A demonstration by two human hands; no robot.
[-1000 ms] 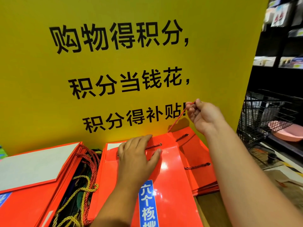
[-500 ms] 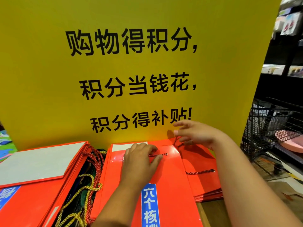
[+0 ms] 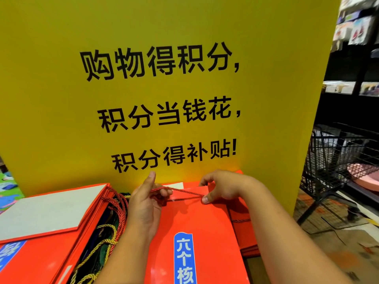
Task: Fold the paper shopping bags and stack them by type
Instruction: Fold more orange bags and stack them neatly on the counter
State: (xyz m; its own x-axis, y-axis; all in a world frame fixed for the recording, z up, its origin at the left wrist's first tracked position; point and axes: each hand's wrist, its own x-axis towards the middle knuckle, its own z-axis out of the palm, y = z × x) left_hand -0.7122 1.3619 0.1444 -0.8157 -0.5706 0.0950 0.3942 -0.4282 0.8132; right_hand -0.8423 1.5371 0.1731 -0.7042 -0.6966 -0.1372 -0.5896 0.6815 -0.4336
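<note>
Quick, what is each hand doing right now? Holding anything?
Left hand: grips the red twisted rope handle of the glossy red paper bag.
Right hand: pinches the same rope handle further along.

One head-worn camera looks forward and down, close over the red bags (image 3: 205,218), squarely facing the yellow sign (image 3: 61,99) just behind them.

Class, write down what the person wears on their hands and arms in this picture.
Nothing shows. The left hand and right hand are bare: no gloves, rings or watch. No sleeve is in view, right up to the picture's edge. The nails are short.
</note>
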